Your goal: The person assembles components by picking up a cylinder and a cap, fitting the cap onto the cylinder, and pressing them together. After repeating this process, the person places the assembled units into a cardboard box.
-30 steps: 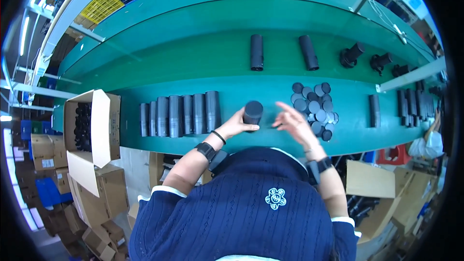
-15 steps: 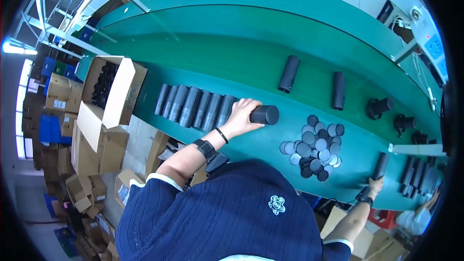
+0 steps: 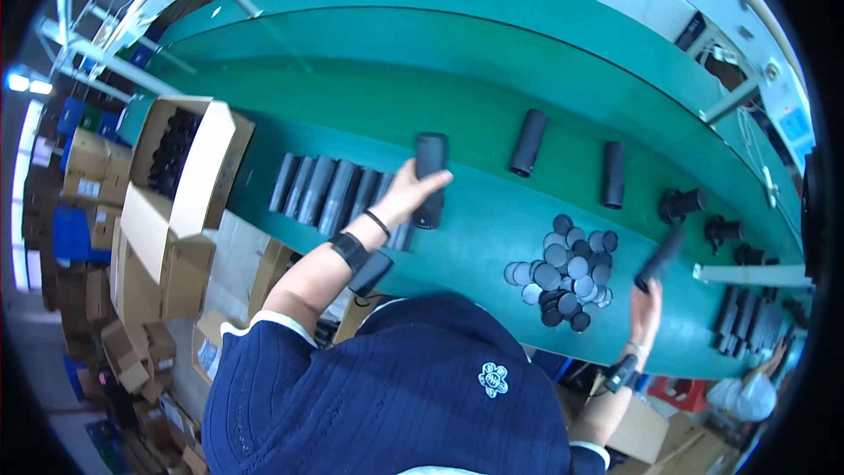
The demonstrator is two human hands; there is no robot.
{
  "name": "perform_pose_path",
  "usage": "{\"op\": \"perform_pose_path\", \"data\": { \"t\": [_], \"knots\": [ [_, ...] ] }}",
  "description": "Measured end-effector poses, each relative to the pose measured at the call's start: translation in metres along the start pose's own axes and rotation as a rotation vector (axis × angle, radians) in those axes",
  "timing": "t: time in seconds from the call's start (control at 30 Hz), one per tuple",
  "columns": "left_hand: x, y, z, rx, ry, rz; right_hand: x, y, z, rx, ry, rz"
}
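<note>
My left hand is wrapped round a ribbed black cylinder, its thumb across the front and the other fingers mostly hidden. The cylinder is nearly upright in the picture, at the right end of a row of similar black cylinders on the green bench. My right hand holds the near end of a black tube, which slants up to the right and is blurred. Between my hands, closer to the right one, lies a pile of dark round discs.
Two black tubes lie farther back on the green bench. Black fixtures and a white bracket are to the right. More tubes lie near another person's hand. An open carton stands left.
My left hand has moved back and left, turning its cylinder from sideways to nearly upright. My right hand has raised its tube and brought it left and away from the bench's front edge.
</note>
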State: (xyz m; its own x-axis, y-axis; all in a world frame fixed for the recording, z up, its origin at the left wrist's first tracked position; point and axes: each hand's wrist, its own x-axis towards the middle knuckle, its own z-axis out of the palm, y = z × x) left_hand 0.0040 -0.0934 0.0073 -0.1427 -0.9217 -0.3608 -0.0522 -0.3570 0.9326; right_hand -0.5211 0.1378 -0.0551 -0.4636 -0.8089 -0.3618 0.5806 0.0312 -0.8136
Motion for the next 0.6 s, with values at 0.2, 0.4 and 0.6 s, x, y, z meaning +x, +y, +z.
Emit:
{"op": "perform_pose_path", "data": {
  "t": [0.2, 0.4, 0.6],
  "knots": [
    [0.104, 0.015, -0.066, -0.311, -0.042, -0.122, -0.012, 0.075, 0.272, 0.000, -0.380, 0.351],
    [0.214, -0.016, -0.157, 0.317, 0.301, 0.072, 0.048, 0.173, 0.411, -0.429, -0.489, 0.214],
    [0.246, -0.023, -0.186, 0.856, 0.462, 0.114, 0.100, 0.219, 0.451, -1.002, -0.396, -0.110]
  ]
}}
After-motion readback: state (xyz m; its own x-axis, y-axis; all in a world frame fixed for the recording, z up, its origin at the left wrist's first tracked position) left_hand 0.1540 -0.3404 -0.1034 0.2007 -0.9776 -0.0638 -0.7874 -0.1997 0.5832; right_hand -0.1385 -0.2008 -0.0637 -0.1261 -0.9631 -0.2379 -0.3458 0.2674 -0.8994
